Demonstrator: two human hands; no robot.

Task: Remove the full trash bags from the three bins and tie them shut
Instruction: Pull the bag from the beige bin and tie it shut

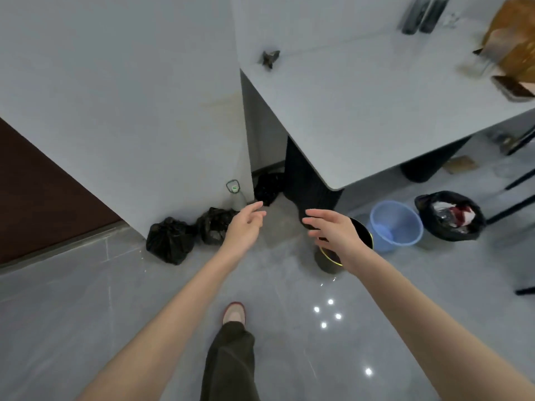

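We see both hands held out over the floor, fingers loose and holding nothing: the left hand (246, 224) near two black bags (170, 241) bunched shut against the wall corner, the right hand (333, 230) above a dark bin (330, 260) with a yellow rim. Just beside that bin stands a blue bin (396, 227). Right of it, a full black bag (451, 217) gapes open, trash showing. Another black bag (269, 188) lies by the table (376, 96) leg.
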